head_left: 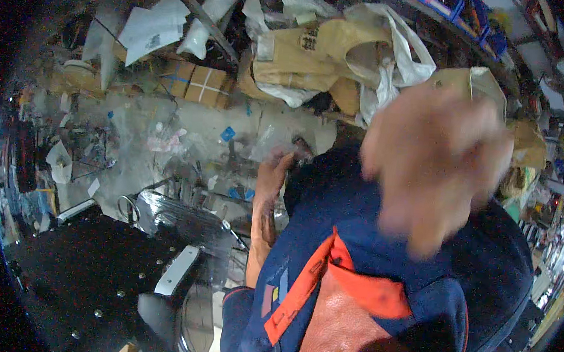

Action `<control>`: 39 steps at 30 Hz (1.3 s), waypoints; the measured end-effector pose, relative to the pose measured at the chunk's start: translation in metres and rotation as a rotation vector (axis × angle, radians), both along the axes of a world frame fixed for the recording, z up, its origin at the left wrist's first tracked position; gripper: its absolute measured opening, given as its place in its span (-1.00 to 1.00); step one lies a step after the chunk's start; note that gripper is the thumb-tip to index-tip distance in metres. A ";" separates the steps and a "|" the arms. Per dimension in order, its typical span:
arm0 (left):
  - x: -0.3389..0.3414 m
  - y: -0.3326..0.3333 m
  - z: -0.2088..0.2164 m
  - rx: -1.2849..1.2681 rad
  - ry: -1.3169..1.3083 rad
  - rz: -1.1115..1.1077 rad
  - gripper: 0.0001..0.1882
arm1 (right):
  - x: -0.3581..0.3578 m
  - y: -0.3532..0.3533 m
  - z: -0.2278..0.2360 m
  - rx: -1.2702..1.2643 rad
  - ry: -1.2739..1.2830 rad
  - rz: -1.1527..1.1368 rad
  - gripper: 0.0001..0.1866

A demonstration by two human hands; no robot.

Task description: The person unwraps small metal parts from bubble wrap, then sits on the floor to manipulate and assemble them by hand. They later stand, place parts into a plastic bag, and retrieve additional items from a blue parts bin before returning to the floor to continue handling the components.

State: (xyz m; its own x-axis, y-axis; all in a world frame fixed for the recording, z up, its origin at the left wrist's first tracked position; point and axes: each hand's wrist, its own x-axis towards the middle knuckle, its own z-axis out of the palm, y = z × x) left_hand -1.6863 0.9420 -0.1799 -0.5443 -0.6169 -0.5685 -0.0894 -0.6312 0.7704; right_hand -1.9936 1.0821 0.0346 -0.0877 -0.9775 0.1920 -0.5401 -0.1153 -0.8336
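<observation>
My right hand [438, 160] is raised close in front of my chest, large and smeared by motion. Its fingers blur together, so whether anything is in them does not show. Farther off and to the left, my left hand [274, 174] reaches forward beside my dark blue shirt [345, 205]. Its fingers look curled near a small dark thing [303, 147] that I cannot make out. A clear plastic sheet or bag [268, 141] lies just past these fingers. The shirt has an orange collar [365, 291].
Ahead stand brown paper bags and white plastic bags [295, 61], with a strapped carton [207, 86] to their left. Blue bins [444, 5] line the far right. At the lower left is a black studded seat [95, 281] with a pale armrest [178, 271]. Scraps litter the grey floor [201, 123].
</observation>
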 end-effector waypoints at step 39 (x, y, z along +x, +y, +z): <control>-0.280 -0.044 0.148 -0.571 -0.193 -0.293 -0.81 | -0.396 -0.305 -0.123 -0.626 -0.559 -0.925 0.07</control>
State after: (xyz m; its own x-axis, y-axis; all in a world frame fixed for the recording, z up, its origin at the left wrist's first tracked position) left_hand -1.9668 0.8979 -0.0318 -0.6566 -0.6919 -0.3003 -0.3647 -0.0573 0.9294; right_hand -2.3898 0.7772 -0.0888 -0.9122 -0.2600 0.3166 -0.2201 -0.3406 -0.9141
